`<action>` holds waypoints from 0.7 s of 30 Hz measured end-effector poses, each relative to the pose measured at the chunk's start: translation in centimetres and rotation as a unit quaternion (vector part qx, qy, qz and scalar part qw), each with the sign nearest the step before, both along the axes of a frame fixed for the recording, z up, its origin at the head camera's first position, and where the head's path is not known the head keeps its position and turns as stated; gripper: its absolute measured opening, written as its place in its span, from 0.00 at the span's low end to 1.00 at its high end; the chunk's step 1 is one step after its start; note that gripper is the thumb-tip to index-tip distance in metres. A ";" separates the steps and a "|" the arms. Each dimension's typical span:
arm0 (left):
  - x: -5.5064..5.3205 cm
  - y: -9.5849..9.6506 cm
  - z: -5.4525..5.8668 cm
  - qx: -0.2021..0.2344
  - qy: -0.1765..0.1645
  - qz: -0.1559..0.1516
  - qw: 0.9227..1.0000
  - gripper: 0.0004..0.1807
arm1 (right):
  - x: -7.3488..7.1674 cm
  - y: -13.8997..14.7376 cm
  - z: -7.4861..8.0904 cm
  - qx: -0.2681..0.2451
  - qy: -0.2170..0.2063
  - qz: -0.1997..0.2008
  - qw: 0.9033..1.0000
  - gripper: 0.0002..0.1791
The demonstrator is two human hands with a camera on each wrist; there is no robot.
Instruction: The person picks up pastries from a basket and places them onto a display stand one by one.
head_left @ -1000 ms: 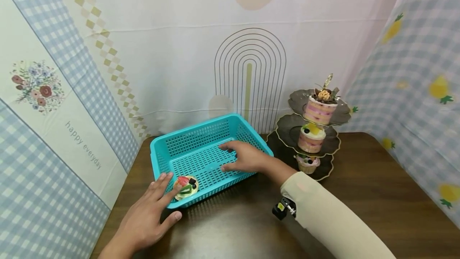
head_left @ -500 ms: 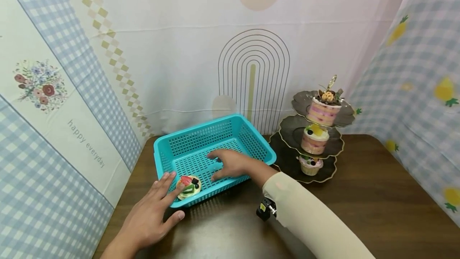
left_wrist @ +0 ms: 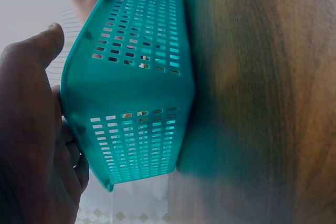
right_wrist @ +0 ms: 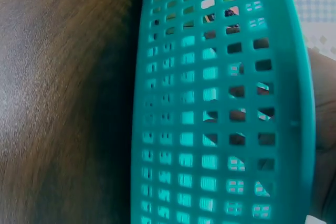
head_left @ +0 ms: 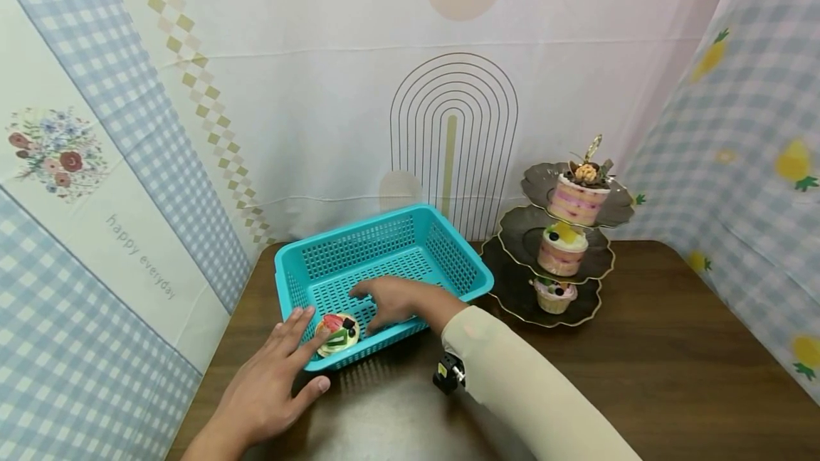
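A turquoise plastic basket (head_left: 359,233) with slotted walls stands on the table. In its near left corner lies a small cake (head_left: 339,335) topped with strawberry, kiwi and dark berries. My left hand (head_left: 269,368) rests on the basket's left rim with fingers spread, the index finger reaching over toward the cake. In the left wrist view the hand (left_wrist: 39,114) lies against the basket's edge. My right hand (head_left: 393,301) is inside the basket, thumb and fingers apart, just right of the cake and holding nothing. The basket wall (right_wrist: 220,119) partly hides it in the right wrist view.
At the right stands a three-tier dark stand (head_left: 512,237) with gold scalloped edges. It carries a layered cake (head_left: 579,198) on top, another cake (head_left: 562,251) in the middle and a cupcake (head_left: 554,296) at the bottom. Cloth hangs behind and on both sides.
My right hand has moved left and nearer through the basket toward the cake, from the basket's middle. My left hand has stayed on the rim. The view has shifted slightly.
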State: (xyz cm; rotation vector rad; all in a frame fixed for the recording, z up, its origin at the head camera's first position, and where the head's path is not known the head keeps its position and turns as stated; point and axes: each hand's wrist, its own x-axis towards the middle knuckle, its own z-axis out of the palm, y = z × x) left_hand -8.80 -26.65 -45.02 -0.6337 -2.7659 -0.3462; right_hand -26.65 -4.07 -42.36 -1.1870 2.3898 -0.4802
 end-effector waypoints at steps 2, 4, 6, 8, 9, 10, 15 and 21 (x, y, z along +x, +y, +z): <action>0.0 0.0 0.0 0.001 0.002 -0.001 1.000 0.38 | 0.1 -0.5 -0.2 0.014 0.003 0.005 1.000 0.40; 0.0 0.0 0.0 0.002 0.004 -0.002 1.000 0.38 | 0.1 -0.9 -0.5 0.026 0.005 0.009 1.000 0.39; 0.0 0.0 -0.1 0.002 0.007 -0.004 1.000 0.38 | 0.2 -1.3 -0.8 0.037 0.007 0.011 0.999 0.38; 0.0 0.0 -0.1 0.004 0.008 -0.003 1.000 0.38 | 0.3 -1.6 -1.0 0.045 0.010 0.012 0.999 0.38; 0.1 0.1 -0.1 0.005 0.007 -0.002 1.000 0.38 | 0.3 -1.8 -1.0 0.049 0.012 0.015 0.999 0.38; 0.1 0.1 -0.1 0.005 0.007 -0.001 1.000 0.38 | 0.3 -1.9 -1.1 0.052 0.014 0.017 0.998 0.38; 0.2 0.1 0.0 0.005 0.001 0.003 1.000 0.37 | 0.4 -2.6 -1.4 0.055 0.025 0.037 0.998 0.37; 0.1 0.1 0.0 0.005 -0.001 0.004 1.000 0.38 | 0.7 -3.2 -1.5 0.036 0.022 0.066 0.997 0.37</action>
